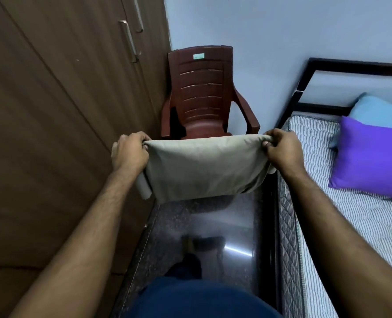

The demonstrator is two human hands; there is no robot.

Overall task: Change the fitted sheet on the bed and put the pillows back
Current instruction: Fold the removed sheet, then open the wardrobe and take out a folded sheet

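Left hand (129, 150) and right hand (282, 149) each grip a top corner of a folded beige sheet (204, 167), fingers curled over the edge, thumbs pinching underneath. The sheet hangs taut between them, out over the dark floor (204, 226), just in front of the brown plastic chair (204, 99) and left of the bed (360, 216).

Looks like either the old sheet, folded and headed for the chair, or the fresh one about to be opened; can't tell which. The mattress shows a striped surface, possibly bare ticking.

Two pillows still on the bed near the black headboard (350, 67): purple pillow (371, 157) in front, light blue pillow (378, 111) behind it, touching.

To do this step well:
- If it's the fresh sheet, clear both pillows onto the chair first, otherwise it goes on over lumps.
- Keep both corner grips even so the fold doesn't slip; lower edge already sags at the right.
- Turn toward the bed before shaking it open. The wardrobe (52, 111) is close on the left, so little swing room.
- Find the elastic corners first and hook the headboard end.
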